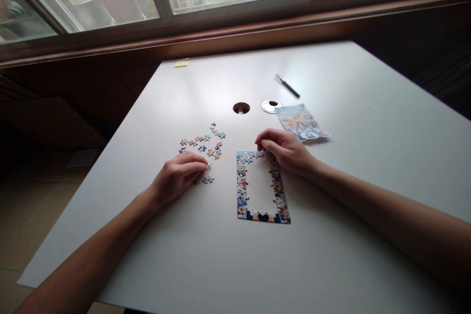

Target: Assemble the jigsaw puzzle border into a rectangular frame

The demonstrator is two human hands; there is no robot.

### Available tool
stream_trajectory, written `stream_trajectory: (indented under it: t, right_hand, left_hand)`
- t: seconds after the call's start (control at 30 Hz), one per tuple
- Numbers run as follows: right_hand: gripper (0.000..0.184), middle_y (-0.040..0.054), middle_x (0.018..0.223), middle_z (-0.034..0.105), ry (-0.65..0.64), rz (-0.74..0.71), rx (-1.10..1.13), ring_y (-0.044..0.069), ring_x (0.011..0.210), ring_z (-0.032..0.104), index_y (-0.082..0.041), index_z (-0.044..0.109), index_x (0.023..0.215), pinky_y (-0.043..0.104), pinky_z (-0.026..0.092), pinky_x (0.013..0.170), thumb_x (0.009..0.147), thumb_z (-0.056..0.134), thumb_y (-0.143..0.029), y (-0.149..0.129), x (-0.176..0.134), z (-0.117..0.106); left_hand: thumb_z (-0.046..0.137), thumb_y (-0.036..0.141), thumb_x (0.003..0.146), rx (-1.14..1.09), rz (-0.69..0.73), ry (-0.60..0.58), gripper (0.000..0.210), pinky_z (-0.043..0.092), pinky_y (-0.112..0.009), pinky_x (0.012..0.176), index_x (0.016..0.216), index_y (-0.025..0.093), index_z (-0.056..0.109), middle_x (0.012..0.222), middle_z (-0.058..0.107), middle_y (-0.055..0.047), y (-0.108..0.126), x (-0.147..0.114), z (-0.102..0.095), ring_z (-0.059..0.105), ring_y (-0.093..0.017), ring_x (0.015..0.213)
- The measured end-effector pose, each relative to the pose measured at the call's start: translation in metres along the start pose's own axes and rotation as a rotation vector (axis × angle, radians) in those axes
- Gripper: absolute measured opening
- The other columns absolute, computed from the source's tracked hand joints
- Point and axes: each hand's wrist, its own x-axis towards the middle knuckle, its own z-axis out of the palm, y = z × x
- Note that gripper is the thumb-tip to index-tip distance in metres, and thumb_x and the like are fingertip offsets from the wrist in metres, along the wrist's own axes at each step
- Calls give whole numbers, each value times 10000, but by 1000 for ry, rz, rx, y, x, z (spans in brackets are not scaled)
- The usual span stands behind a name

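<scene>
A jigsaw puzzle frame [242, 191] lies flat on the white table, its border pieces joined around a bare middle. Left of it, several loose puzzle pieces [201, 148] are scattered. My left hand [180, 172] is among them, thumb and fingers pinched on a small pale puzzle piece [209, 166]. Close by its fingertips lies a light blue puzzle piece [208, 180]. My right hand [287, 151] is over the puzzle's top right corner with curled, closed fingers; whatever they may hold is hidden.
Behind my right hand lies a colourful picture sheet [301, 121], overlapping a round metal cover [269, 106]. A black pen [288, 86] is farther back. The table [206, 255] has a round cable hole [241, 108] and a yellow sticker [181, 63] near its far edge.
</scene>
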Motion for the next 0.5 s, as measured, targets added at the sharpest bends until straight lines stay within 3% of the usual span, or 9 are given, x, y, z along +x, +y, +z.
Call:
stream_trajectory:
  t: [0.13, 0.33, 0.43, 0.5]
  right_hand:
    - [153, 25, 815, 694, 2, 1, -7, 169, 785, 631, -201, 674, 910, 347, 481, 773, 913, 532, -259, 0, 0, 0]
    - [151, 23, 811, 693, 4, 2, -10, 168, 780, 630, -207, 674, 902, 346, 485, 768, 908, 533, -259, -1, 1, 0]
    - [152, 24, 816, 695, 5, 4, -13, 169, 785, 632, -209, 673, 905, 350, 488, 773, 910, 531, -261, -1, 0, 0]
    - [152, 25, 816, 696, 3, 3, -17, 172, 785, 633, -208, 673, 908, 355, 489, 775, 910, 532, -264, -1, 0, 0]
  left_hand:
    - [607, 99, 947, 36, 23, -58, 201, 575, -376, 898, 1050, 216, 734, 1037, 756, -73, -2, 0, -1, 661, -208, 1019]
    - [625, 130, 933, 181, -87, 50, 203, 554, -405, 926, 1085, 213, 732, 1088, 728, -79, -4, -1, -3, 635, -226, 1044]
    - [595, 215, 971, 261, -164, -28, 319, 486, -465, 1060, 1281, 240, 667, 1288, 673, -89, -3, 0, -3, 571, -264, 1226]
    - [550, 277, 1004, 303, -209, -134, 451, 391, -510, 1161, 1455, 267, 535, 1498, 538, -89, -3, -1, -3, 447, -295, 1401]
